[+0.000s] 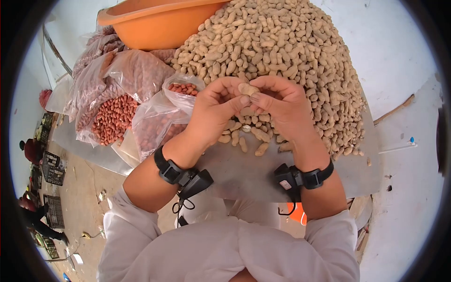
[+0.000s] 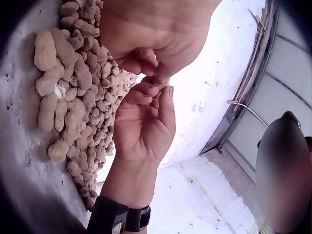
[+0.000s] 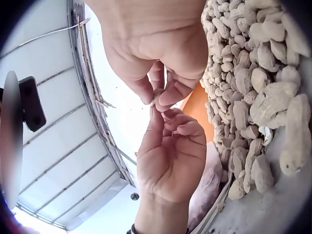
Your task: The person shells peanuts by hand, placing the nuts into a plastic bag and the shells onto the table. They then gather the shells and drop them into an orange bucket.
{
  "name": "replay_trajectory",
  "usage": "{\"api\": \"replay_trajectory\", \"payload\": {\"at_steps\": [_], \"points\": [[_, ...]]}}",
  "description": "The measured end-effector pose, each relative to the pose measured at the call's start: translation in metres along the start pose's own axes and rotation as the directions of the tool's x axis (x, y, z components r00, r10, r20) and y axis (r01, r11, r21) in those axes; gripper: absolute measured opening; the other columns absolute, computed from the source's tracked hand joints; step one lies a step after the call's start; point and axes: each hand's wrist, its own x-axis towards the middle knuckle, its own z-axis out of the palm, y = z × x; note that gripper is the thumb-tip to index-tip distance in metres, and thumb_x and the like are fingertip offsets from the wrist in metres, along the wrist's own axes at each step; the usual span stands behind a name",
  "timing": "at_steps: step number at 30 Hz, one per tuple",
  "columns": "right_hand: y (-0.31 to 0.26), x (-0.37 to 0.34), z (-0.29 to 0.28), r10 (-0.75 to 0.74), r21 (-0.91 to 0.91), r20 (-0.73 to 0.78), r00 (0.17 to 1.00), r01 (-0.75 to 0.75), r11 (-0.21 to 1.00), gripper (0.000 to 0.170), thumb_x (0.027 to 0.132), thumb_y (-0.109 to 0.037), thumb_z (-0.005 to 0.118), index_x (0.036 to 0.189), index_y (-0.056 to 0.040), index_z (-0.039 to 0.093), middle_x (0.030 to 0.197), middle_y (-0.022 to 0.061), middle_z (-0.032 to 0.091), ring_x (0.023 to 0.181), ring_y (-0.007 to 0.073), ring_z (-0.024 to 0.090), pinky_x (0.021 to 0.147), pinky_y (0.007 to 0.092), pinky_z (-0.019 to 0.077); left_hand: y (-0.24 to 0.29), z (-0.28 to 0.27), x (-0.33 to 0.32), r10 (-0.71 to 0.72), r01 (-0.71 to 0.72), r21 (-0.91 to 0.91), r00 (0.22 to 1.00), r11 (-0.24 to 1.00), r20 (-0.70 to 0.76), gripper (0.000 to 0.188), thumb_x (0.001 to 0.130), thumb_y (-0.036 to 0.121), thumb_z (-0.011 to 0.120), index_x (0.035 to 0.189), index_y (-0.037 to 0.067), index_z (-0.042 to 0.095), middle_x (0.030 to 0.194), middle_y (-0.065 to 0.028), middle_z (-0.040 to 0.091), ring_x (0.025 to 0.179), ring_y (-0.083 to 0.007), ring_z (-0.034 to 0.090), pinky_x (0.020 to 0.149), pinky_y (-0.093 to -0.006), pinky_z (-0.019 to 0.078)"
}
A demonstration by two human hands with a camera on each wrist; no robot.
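Both hands meet in front of the large peanut pile (image 1: 324, 70) in the head view. Between the fingertips is one unshelled peanut (image 1: 247, 89), pinched from the left side by my left hand (image 1: 213, 110) and from the right by my right hand (image 1: 289, 108). The left wrist view has my left hand (image 2: 156, 34) above and my right hand (image 2: 144, 126) below, fingertips together. In the right wrist view, my right hand (image 3: 156, 44) touches fingertips with my left hand (image 3: 170, 161); the peanut is mostly hidden there.
Clear bags of red kernels (image 1: 115, 117) lie on the left of the metal table (image 1: 235, 169). An orange basin (image 1: 159, 28) stands behind them. Loose peanuts (image 1: 261, 149) lie near the hands. Black crates (image 1: 54, 211) and a person (image 1: 33, 152) are on the far left.
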Motion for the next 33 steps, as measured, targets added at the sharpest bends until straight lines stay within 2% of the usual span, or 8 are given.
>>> {"api": "replay_trajectory", "payload": {"at_steps": [6, 16, 21, 24, 25, 28, 30, 33], "points": [[0.018, 0.001, 0.004, 0.015, 0.231, -0.016, 1.0, -0.011, 0.973, 0.019, 0.089, -0.009, 0.058, 0.104, 0.0029, 0.06, 0.088, 0.0071, 0.065, 0.07, 0.0114, 0.062, 0.062, 0.0223, 0.0512, 0.004, 0.003, -0.001, 0.019, -0.017, -0.144, 1.0, 0.989, 0.013, 0.022, 0.087, 0.001, 0.059, 0.109, -0.001, 0.058, 0.092, -0.006, 0.064, 0.083, -0.0123, 0.06, 0.076, -0.0261, 0.0501], [0.029, 0.004, 0.004, 0.034, 0.31, -0.037, 0.999, -0.021, 0.951, 0.018, 0.09, -0.01, 0.057, 0.104, 0.0018, 0.057, 0.089, 0.0074, 0.064, 0.071, 0.0115, 0.061, 0.065, 0.0233, 0.0516, 0.001, 0.0, 0.0, 0.006, -0.004, 0.057, 1.0, 0.998, -0.03, 0.026, 0.086, 0.006, 0.062, 0.111, -0.002, 0.059, 0.094, -0.0065, 0.064, 0.082, -0.0113, 0.06, 0.074, -0.0245, 0.05], [0.025, 0.002, 0.01, 0.024, 0.209, -0.076, 0.997, -0.008, 0.978, 0.022, 0.089, -0.013, 0.058, 0.107, 0.0008, 0.056, 0.085, 0.007, 0.063, 0.072, 0.0109, 0.061, 0.063, 0.0223, 0.0505, 0.006, 0.0, -0.001, -0.012, 0.019, 0.224, 0.999, 0.974, -0.037, 0.021, 0.088, 0.008, 0.062, 0.105, -0.002, 0.06, 0.09, -0.0057, 0.064, 0.082, -0.0104, 0.059, 0.074, -0.024, 0.0496], [0.023, 0.002, 0.005, 0.071, 0.106, -0.018, 0.997, -0.069, 0.992, 0.03, 0.088, -0.018, 0.06, 0.11, 0.0012, 0.056, 0.082, 0.007, 0.063, 0.071, 0.0107, 0.06, 0.063, 0.0219, 0.0486, 0.01, -0.003, -0.001, -0.052, 0.031, 0.143, 0.988, 0.989, 0.142, 0.013, 0.089, 0.009, 0.06, 0.096, -0.001, 0.059, 0.084, -0.0039, 0.062, 0.079, -0.0089, 0.058, 0.071, -0.0231, 0.0486], [0.022, 0.002, 0.003, 0.093, 0.062, 0.013, 0.996, -0.094, 0.994, 0.033, 0.088, -0.02, 0.061, 0.112, 0.0016, 0.056, 0.081, 0.0069, 0.063, 0.07, 0.0107, 0.059, 0.063, 0.022, 0.0478, 0.01, -0.001, -0.002, -0.062, 0.036, 0.189, 0.989, 0.981, 0.131, 0.01, 0.089, 0.007, 0.059, 0.094, -0.001, 0.058, 0.083, -0.0033, 0.061, 0.078, -0.0084, 0.057, 0.07, -0.0225, 0.0479], [0.016, -0.001, 0.012, -0.068, -0.425, 0.072, 0.995, 0.093, 0.9, 0.038, 0.085, -0.024, 0.064, 0.111, 0.003, 0.058, 0.08, 0.0061, 0.063, 0.068, 0.0102, 0.056, 0.063, 0.0231, 0.0458, 0.007, 0.007, -0.006, -0.062, 0.025, 0.33, 0.993, 0.944, 0.104, 0.004, 0.088, 0.003, 0.055, 0.091, 0.0, 0.056, 0.08, -0.0016, 0.059, 0.075, -0.0069, 0.054, 0.066, -0.021, 0.0456], [0.015, -0.001, 0.014, -0.079, -0.402, 0.067, 0.995, 0.099, 0.91, 0.037, 0.083, -0.025, 0.065, 0.106, 0.0037, 0.06, 0.079, 0.005, 0.062, 0.067, 0.0098, 0.054, 0.064, 0.0238, 0.0454, 0.0, 0.005, -0.006, -0.025, -0.021, 0.429, 0.995, 0.903, 0.101, 0.006, 0.086, 0.0, 0.053, 0.092, 0.0, 0.055, 0.08, -0.0005, 0.057, 0.074, -0.006, 0.052, 0.064, -0.0202, 0.0441], [0.019, 0.0, 0.016, -0.068, -0.341, 0.041, 0.997, 0.078, 0.937, 0.036, 0.082, -0.027, 0.066, 0.101, 0.0042, 0.062, 0.076, 0.004, 0.062, 0.068, 0.0085, 0.053, 0.063, 0.0238, 0.0453, -0.003, 0.004, -0.006, -0.006, -0.034, 0.408, 0.995, 0.912, 0.096, 0.009, 0.084, -0.001, 0.053, 0.092, 0.003, 0.054, 0.078, 0.0039, 0.053, 0.069, -0.0023, 0.046, 0.058, -0.0169, 0.0373]]}}
